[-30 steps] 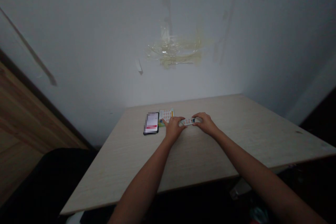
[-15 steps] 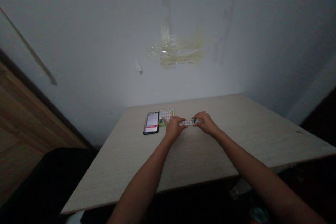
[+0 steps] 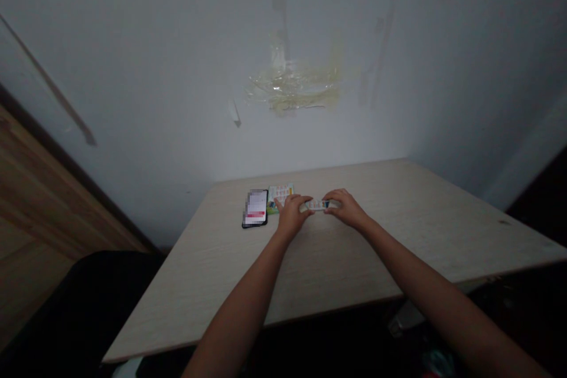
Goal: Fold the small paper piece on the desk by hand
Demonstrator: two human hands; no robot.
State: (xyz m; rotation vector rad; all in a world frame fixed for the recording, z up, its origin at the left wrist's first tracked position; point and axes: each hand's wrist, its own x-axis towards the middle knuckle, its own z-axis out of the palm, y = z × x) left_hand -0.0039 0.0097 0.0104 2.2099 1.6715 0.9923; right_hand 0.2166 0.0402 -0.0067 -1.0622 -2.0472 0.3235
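Between my two hands is a small, flat white piece with coloured print [image 3: 316,205]; its exact kind is too small to make out. My left hand [image 3: 293,216] grips its left end between thumb and fingers. At the other end, the thumb and fingers of my right hand [image 3: 348,208] pinch it near a dark blue patch. A printed sheet or booklet [image 3: 280,192], white with rows of small pictures and a green lower edge, lies just behind my left hand, which partly covers it. Left of that sheet rests a phone [image 3: 256,208] with its screen lit and partly blurred.
The pale wooden table [image 3: 354,271] reaches back to a grey wall [image 3: 186,71] with old clear tape [image 3: 301,88] stuck on it. A dark object [image 3: 84,295] stands beyond the table's left edge, near a wooden panel [image 3: 39,189].
The white printed piece has turned slightly and now sits more level between my hands. Both hands have barely shifted; the phone and sheet stay put.
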